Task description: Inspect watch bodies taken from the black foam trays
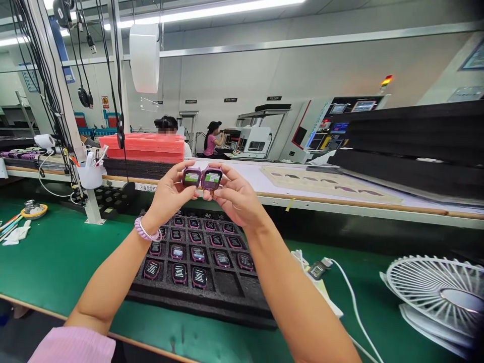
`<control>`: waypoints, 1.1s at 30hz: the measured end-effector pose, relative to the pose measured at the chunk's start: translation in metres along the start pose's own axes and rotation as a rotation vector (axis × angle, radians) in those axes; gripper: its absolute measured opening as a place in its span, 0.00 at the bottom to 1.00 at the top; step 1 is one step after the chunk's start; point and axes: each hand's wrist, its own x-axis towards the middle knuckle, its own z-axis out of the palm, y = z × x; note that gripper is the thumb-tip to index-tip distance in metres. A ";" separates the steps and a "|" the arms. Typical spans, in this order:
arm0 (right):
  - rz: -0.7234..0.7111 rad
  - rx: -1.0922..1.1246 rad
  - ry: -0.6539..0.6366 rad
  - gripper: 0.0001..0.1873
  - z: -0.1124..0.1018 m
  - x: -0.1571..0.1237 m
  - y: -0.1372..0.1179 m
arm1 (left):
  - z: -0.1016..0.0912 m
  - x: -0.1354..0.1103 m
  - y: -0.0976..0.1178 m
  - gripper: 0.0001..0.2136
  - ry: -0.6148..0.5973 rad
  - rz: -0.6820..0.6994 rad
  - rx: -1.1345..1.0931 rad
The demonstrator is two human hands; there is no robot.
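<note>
I hold two small purple watch bodies side by side at chest height, screens lit green and white. My left hand [169, 194] pinches the left watch body [191, 177]; my right hand [235, 195] pinches the right watch body [212, 178]. Below them on the green mat lies a black foam tray [227, 285] with several more purple watch bodies [197, 253] in its pockets; a few front pockets are bare. A lilac bead bracelet [145, 232] sits on my left wrist.
A white desk fan [438, 297] lies at the right with a white cable [353, 302] and small connector [316, 269]. A white cup [89, 174], pink trays [147, 147], stacked black trays [412, 146] and hanging cables [119, 101] stand behind. Two other people work at the back.
</note>
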 end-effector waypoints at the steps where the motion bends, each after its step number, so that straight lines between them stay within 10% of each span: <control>1: 0.003 0.004 0.002 0.29 0.000 0.000 0.001 | -0.001 0.000 -0.001 0.26 0.003 -0.004 0.003; 28: 0.050 0.016 0.049 0.27 0.001 -0.004 0.013 | -0.001 -0.009 -0.005 0.23 0.005 -0.098 0.020; 33: -0.009 -0.021 0.070 0.23 0.005 -0.024 -0.014 | -0.007 -0.032 0.026 0.19 0.057 0.069 0.057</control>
